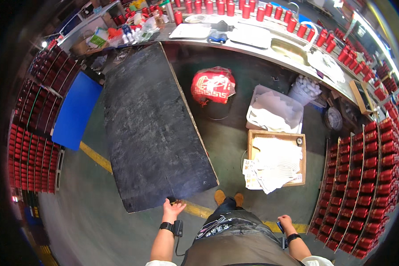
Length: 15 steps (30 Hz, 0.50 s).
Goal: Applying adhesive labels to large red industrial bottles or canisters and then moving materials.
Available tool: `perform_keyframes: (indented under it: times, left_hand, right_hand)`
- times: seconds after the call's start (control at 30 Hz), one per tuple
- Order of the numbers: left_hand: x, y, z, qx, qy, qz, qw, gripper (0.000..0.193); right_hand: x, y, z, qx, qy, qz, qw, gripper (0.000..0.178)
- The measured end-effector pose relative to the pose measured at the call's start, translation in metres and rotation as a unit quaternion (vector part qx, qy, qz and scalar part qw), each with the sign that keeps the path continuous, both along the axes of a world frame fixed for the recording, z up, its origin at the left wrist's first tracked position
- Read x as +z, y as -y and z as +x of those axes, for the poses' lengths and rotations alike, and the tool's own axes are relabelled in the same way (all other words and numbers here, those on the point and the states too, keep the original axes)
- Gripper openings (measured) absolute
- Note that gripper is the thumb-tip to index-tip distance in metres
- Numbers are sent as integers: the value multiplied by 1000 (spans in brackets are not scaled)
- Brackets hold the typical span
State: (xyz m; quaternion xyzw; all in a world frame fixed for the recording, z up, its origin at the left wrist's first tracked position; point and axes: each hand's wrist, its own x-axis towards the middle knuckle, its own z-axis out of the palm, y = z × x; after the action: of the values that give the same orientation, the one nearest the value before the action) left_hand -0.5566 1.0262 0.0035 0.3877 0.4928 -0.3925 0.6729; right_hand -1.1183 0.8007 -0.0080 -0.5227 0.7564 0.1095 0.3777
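Observation:
My left hand (173, 209) is open, palm up with the fingers spread, just off the near edge of a large black tabletop (150, 124). Whether its fingertips touch that edge I cannot tell. My right hand (285, 220) hangs low at my right side with its fingers curled closed. A small blue bit shows beside those fingers; what it is cannot be made out. Ahead of my right hand, a wooden tray (303, 166) bears stacks of white paper sheets (272, 160). Both wrists wear dark bands with small devices.
Racks of red cans (361, 195) stand close on my right, with more racks (33, 155) at the left. A blue board (77, 111) leans there. Ahead are a stool with a red cover (213, 85), a plastic bin (300, 116) and a long counter with a sink (289, 52).

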Motion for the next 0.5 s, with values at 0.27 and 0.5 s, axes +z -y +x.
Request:
perform_keyframes:
  times: [0.27, 0.5]
  left_hand:
    - [-8, -12, -20, 14, -4, -14, 1000, 112]
    - [3, 34, -37, 2, -98, -22, 995, 96]
  right_hand:
    - [21, 61, 136, 104, 128, -31, 986, 29]
    - [86, 132, 290, 235, 181, -4, 955, 25]
